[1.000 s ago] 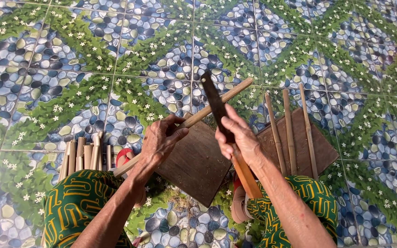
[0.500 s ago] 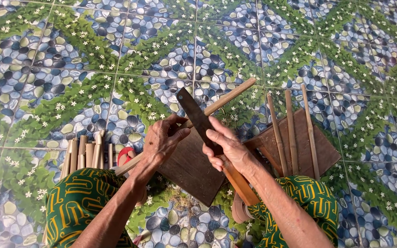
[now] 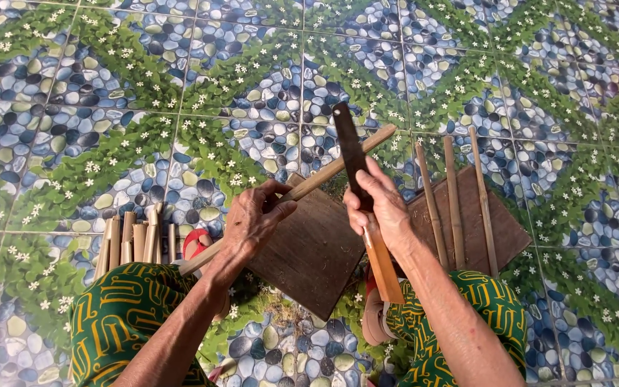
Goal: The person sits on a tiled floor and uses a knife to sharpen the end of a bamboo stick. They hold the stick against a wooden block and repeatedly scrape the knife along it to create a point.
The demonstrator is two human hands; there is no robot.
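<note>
My left hand (image 3: 256, 218) grips a long bamboo stick (image 3: 338, 166) that slants from lower left to upper right over a dark wooden board (image 3: 309, 258). My right hand (image 3: 380, 208) holds a cleaver by its wooden handle (image 3: 385, 269). Its dark blade (image 3: 349, 150) points up and away, just above the stick's far end.
A second wooden board (image 3: 506, 233) at the right carries three bamboo sticks (image 3: 454, 201) lying side by side. A bundle of short bamboo pieces (image 3: 134, 240) lies at the left beside a red sandal (image 3: 196, 242). My knees in green patterned cloth (image 3: 120, 308) frame the boards. The floor is patterned tile.
The cleaver dropped leftward against the stick half a second ago and has now lifted back upright. My left hand kept its hold on the stick.
</note>
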